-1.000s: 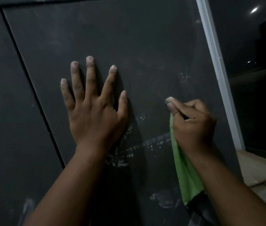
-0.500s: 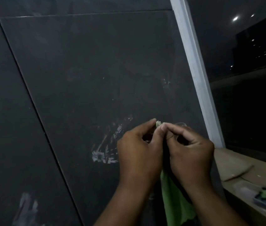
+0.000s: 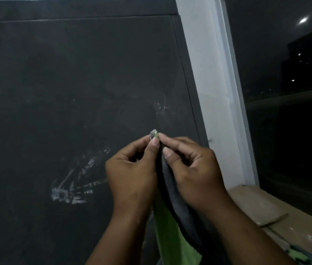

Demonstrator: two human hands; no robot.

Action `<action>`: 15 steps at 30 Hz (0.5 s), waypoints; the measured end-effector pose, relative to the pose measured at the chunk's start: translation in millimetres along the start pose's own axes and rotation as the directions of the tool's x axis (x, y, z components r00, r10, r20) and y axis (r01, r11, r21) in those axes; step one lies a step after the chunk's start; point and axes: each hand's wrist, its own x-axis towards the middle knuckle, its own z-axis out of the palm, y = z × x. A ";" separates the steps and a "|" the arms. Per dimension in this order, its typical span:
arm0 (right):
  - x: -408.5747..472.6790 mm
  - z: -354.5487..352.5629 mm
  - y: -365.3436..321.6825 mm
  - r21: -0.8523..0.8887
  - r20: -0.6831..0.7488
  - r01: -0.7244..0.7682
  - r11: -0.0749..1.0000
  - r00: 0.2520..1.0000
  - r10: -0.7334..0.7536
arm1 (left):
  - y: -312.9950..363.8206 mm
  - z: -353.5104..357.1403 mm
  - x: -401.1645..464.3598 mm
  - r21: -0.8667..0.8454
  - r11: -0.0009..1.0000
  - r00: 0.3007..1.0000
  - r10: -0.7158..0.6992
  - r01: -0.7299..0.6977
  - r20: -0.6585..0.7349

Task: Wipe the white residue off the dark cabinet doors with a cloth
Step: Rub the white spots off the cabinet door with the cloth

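Observation:
A dark cabinet door fills the left and middle of the view. White residue streaks its lower part, left of my hands, and a fainter smear sits higher up near the door's right edge. A green and grey cloth hangs down between my hands. My left hand and my right hand are held together in front of the door, and both pinch the cloth's top tip between thumb and fingers.
A white frame runs down the door's right side, with a dark window beyond it. A pale ledge lies at the lower right, and a green object rests near its front end.
My left hand has come off the door, where it lay flat, and joined my right hand at the cloth's tip. The view has shifted left and up, uncovering the residue streaks.

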 end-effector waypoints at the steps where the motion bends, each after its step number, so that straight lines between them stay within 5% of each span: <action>1: 8.1 -8.4 3.9 -0.035 0.045 0.013 0.999 0.999 -0.011 | -2.2 4.8 3.7 0.020 1.000 1.000 0.013 -0.013 0.002; 4: 33.8 -29.6 14.4 -0.174 0.138 0.074 0.982 0.989 -0.050 | -6.9 20.5 15.9 0.101 0.993 0.998 0.057 -0.054 -0.023; 7: 61.8 -38.2 30.1 -0.468 0.018 0.193 0.863 0.978 -0.209 | -5.4 29.9 36.1 0.312 0.930 0.947 0.262 -0.195 -0.186; 10: 88.3 -35.7 50.3 -0.602 -0.202 0.074 0.795 0.949 -0.242 | 8.7 22.8 67.6 0.639 0.715 0.795 0.548 -0.284 -0.260; 13: 100.4 -29.2 77.6 -0.636 -0.171 -0.023 0.771 0.979 -0.113 | 21.9 14.9 99.1 0.806 0.513 0.713 0.680 -0.296 -0.171; 15: 98.4 -26.2 92.8 -0.640 -0.162 0.033 0.767 0.971 -0.177 | 21.7 19.9 109.6 0.857 0.405 0.696 0.714 -0.319 -0.079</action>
